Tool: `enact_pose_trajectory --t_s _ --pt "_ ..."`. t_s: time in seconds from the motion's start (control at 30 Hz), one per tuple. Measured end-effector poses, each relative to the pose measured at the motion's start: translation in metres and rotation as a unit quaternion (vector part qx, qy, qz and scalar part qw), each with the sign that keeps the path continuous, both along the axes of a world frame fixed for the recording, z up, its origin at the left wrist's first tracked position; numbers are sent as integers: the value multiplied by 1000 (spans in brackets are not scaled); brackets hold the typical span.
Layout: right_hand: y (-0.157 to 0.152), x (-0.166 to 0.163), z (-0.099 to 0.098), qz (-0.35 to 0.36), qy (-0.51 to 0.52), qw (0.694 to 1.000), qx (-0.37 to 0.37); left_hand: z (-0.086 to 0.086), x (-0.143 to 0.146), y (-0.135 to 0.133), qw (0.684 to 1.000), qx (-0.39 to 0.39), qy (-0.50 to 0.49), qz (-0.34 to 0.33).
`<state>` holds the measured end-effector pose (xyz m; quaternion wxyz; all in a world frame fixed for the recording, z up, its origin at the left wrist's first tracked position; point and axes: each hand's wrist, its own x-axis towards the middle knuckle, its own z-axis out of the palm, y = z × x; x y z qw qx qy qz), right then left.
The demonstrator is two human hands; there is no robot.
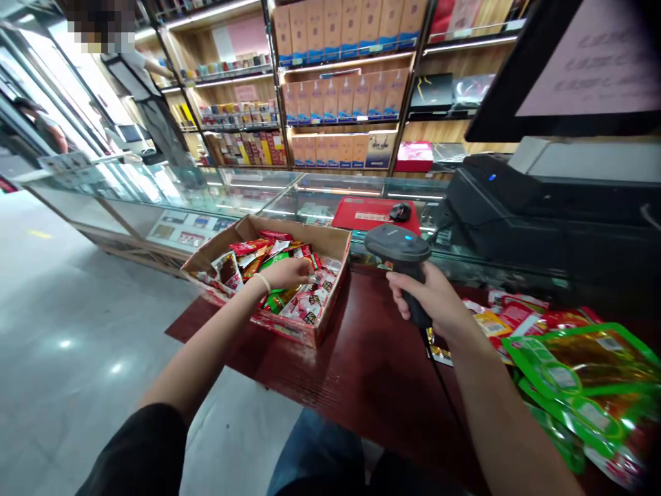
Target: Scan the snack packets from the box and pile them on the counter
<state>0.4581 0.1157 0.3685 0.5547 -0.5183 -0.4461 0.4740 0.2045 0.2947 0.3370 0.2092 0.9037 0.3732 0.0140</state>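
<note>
My right hand point(431, 300) is wrapped round the grip of a dark grey barcode scanner point(399, 249), held upright above the dark red table point(361, 365). My left hand point(286, 273) reaches into an open cardboard box point(330, 244) full of small snack packets point(304, 300). Its fingers are curled down among the packets; whether they hold one is hidden.
Green and red snack packets point(578, 372) lie piled at the table's right. A black printer point(521, 200) and a monitor point(578, 69) stand behind them. A glass counter point(217, 189) carries a red mat and mouse point(400, 211). Shelves of boxes line the back; a person point(149, 103) stands far left.
</note>
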Motion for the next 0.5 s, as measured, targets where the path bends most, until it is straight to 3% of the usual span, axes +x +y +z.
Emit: enact_pose_trajectory --t_s 0.17,0.37,0.5 --pt "18 -20 -7 4 -29 999 -16 -20 6 7 999 -10 36 0" --pt "23 -22 -13 -3 -50 998 -26 -46 26 4 999 -7 51 11" --pt "24 -16 -14 -11 -45 999 -18 -52 29 4 999 -21 25 24"
